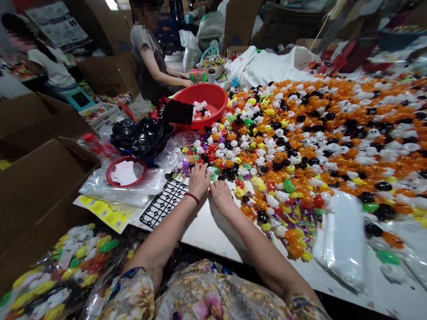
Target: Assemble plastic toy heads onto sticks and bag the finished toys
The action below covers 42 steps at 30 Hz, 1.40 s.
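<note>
My left hand [199, 180], with a dark red bead bracelet at the wrist, is at the near left edge of a pile of small plastic character heads [282, 160]. Its fingers are bent close together against the pieces. Beside it, nearly touching, my right hand [221, 196] has its fingers curled in over the white table [218, 232]. What either hand grips is too small and covered to make out. A white and green piece [211, 171] shows just beyond the fingertips. A black plastic grid tray [163, 202] lies flat left of my left hand.
A small red basket [141, 177] of white slips sits on clear bags at left. A red basin [220, 101] stands behind. Packed plastic bags [345, 238] lie at right. Open cartons [29, 202] and a filled bag [78, 262] flank my left. A co-worker [151, 62] sits beyond.
</note>
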Each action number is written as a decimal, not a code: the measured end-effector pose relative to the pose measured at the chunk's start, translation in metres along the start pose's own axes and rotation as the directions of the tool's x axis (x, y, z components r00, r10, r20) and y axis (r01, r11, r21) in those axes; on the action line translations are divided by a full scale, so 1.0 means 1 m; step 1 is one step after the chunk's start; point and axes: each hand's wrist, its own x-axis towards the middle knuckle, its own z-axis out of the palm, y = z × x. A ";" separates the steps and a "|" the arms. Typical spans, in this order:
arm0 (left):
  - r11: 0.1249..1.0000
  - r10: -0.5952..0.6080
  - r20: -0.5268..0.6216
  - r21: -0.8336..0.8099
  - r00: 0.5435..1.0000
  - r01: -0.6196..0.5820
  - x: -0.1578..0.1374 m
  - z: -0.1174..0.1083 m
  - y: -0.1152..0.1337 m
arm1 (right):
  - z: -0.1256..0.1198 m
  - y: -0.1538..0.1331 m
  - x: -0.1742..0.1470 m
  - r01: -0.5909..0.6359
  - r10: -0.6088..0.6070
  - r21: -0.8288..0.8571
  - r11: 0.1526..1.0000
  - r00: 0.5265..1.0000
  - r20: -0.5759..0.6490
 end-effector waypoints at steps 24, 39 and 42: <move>0.074 -0.258 0.614 -0.757 0.746 0.649 -0.092 -0.034 0.051 | -0.054 -0.010 -0.101 -0.111 0.282 0.715 0.691 0.951 -0.125; 0.331 -0.131 0.585 -0.735 0.800 0.592 -0.115 -0.025 0.054 | -0.069 0.000 -0.114 -0.136 0.250 0.655 0.743 0.965 -0.083; 0.443 -0.114 0.578 -0.699 0.808 0.562 -0.116 -0.025 0.051 | -0.070 -0.003 -0.115 -0.168 0.294 0.692 0.702 0.953 -0.067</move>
